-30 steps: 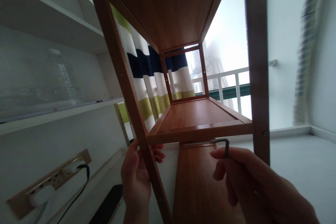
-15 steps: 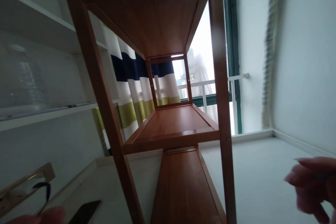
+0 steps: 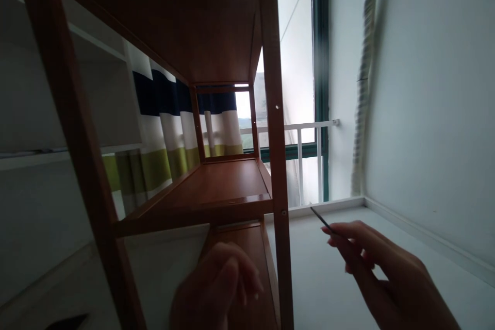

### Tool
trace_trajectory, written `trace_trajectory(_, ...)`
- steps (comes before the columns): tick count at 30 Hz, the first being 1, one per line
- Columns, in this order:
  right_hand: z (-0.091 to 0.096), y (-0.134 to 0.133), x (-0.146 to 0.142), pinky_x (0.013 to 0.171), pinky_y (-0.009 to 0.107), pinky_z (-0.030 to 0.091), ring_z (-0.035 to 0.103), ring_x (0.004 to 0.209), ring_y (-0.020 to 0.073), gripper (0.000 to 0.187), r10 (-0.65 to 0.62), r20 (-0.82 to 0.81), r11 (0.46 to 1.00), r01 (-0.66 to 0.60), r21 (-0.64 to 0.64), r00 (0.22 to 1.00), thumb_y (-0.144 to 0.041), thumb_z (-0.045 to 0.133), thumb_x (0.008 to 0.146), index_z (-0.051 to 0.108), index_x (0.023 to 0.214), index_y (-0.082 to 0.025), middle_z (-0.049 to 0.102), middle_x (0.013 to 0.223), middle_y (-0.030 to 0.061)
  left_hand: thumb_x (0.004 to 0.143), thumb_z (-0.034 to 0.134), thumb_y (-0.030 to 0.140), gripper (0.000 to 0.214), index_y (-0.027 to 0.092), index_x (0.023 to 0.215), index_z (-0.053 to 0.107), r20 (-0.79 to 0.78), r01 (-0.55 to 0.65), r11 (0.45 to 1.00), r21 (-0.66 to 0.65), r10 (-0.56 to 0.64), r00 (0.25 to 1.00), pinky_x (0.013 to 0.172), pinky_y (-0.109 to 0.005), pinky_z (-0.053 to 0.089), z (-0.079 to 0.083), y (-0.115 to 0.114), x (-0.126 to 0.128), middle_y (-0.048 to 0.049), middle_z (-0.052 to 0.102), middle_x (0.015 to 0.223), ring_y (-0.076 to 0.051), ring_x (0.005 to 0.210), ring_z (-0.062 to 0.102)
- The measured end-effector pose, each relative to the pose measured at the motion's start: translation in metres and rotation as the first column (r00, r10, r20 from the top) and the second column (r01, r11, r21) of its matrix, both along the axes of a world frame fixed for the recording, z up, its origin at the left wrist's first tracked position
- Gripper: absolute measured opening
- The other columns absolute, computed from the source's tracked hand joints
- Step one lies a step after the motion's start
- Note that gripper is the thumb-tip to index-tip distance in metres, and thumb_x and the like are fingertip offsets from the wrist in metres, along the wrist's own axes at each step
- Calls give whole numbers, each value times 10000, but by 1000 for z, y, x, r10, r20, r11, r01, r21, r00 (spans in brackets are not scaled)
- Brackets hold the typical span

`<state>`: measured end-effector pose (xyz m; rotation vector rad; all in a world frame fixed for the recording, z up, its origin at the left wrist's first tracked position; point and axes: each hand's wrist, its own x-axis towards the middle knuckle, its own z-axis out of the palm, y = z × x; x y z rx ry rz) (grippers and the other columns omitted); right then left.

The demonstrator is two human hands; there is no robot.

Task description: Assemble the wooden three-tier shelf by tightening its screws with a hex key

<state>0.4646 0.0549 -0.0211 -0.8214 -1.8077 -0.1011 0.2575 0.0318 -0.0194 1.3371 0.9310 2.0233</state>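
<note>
My right hand [image 3: 371, 252] pinches a thin dark rod [image 3: 320, 217] between thumb and fingers. The rod's free end points up and left, a little to the right of the front right post [image 3: 275, 129] of a brown wooden shelf unit. In front of the lowest wooden panel [image 3: 247, 240], my left hand [image 3: 218, 283] is raised with its fingers curled in. It is slightly blurred, and anything inside it is hidden. A hole shows in the post above a screw head [image 3: 283, 213], which sits level with the middle shelf [image 3: 228, 178]. Both hands are apart from the unit.
White built-in shelves [image 3: 104, 98] stand to the left. Behind the unit hang striped curtains [image 3: 154, 139] beside a window with a white railing [image 3: 309, 125]. A white wall [image 3: 433, 87] rises on the right. A dark flat object [image 3: 67, 322] lies at lower left.
My left hand has come from the lower left corner to the centre. My right hand has moved left toward the post, and the rod now shows clearly. The view has shifted right.
</note>
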Motion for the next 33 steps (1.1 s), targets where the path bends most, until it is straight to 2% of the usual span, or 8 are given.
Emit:
trace_trajectory(3,0,3,-8,462,151,456,570,573,92,110,55,0,997,-55,-50,998,-240,425,916,530,945,-254,591,763,-11,720,629,444,329,177,531,593,-99,-86,992,-94,77,992,431,-205,344,1,16,21,-6,557,518,-101,475,445)
trace_trajectory(6,-1,2,-18,452,148,450,574,596,96,135,111,-15,990,-111,-88,994,-239,414,917,542,956,-260,590,777,-8,732,611,431,270,179,637,609,-162,-170,974,-152,145,976,484,-214,338,-4,28,28,8,548,585,-106,525,447)
trace_trajectory(9,0,0,-24,480,156,467,584,624,101,140,108,-50,988,-113,-102,993,-226,422,914,550,958,-263,597,797,-8,733,608,414,229,186,724,614,-172,-209,962,-178,178,969,535,-220,349,-6,30,32,11,552,657,-108,560,458)
trace_trajectory(15,2,-3,-28,478,167,460,582,624,104,139,52,-49,990,-58,-127,997,-229,432,910,562,950,-256,602,790,-8,782,555,333,182,210,911,592,-174,-55,986,-155,27,984,638,-238,415,-3,26,38,-26,637,937,-164,831,571)
trace_trajectory(19,1,-3,-31,482,172,456,577,617,100,128,-25,-24,992,21,-127,999,-242,439,913,561,946,-258,603,804,-9,816,537,299,166,220,951,595,-229,-6,992,-124,-23,973,675,-239,431,-1,21,35,-15,639,966,-157,871,577)
trace_trajectory(27,-1,-2,-28,482,170,470,603,629,102,123,-73,28,995,74,-72,997,-243,457,908,551,974,-288,604,802,-26,836,516,219,128,227,943,588,-256,8,998,-63,-23,966,669,-223,428,3,14,32,3,641,938,-145,843,562)
trace_trajectory(33,-1,-2,-27,473,153,466,600,618,88,118,-80,34,996,82,-46,996,-245,473,906,552,984,-285,617,801,-32,837,515,225,127,223,945,583,-275,12,996,-88,-36,961,677,-225,430,3,14,31,-4,637,950,-149,854,567)
